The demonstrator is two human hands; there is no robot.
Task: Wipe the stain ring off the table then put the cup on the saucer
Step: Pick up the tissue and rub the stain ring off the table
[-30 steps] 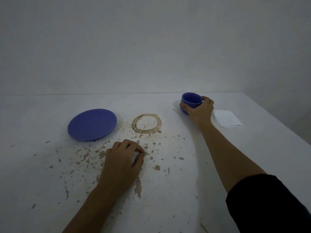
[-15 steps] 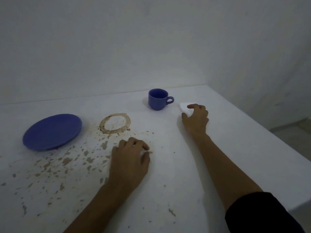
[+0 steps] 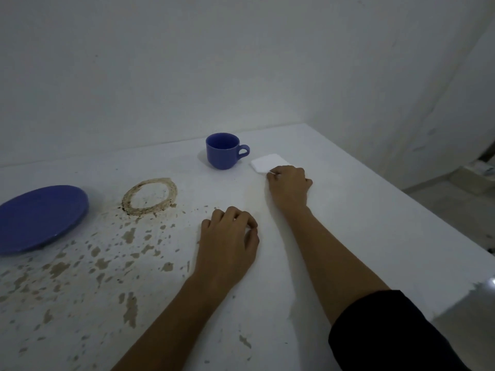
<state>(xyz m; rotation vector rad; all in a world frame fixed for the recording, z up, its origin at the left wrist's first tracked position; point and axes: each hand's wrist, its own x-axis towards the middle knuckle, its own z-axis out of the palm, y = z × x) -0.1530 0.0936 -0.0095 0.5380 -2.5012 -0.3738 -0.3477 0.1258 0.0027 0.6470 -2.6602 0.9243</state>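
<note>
Table (image 3: pixel 348 223) first: white, chipped and flecked with brown toward its near-left corner, bare and clean toward the right edge. On it, from biggest down: the blue saucer (image 3: pixel 40 218) lies at the left edge, partly out of view. Just beside it, toward the middle, sits the brown stain ring (image 3: pixel 150 196), whole and unwiped. The blue cup (image 3: pixel 223 151) stands upright near the far edge, handle turned to the right, well apart from the saucer. Smallest is the folded white napkin (image 3: pixel 269 162), just beside the cup on its right.

My right hand (image 3: pixel 289 186) lies on the near corner of that napkin, fingers curled down and pinching at its edge; I judge the grip is just forming, though I cannot tell whether the paper is lifted yet. My left hand (image 3: pixel 227 242) rests on the table near the middle, fingers loosely bent, holding nothing.

So I am at the fetch-the-wiper step; no wiping is done. Next I should carry the napkin left across to the ring and rub over all of it, pressing firmly, before touching the cup.
</note>
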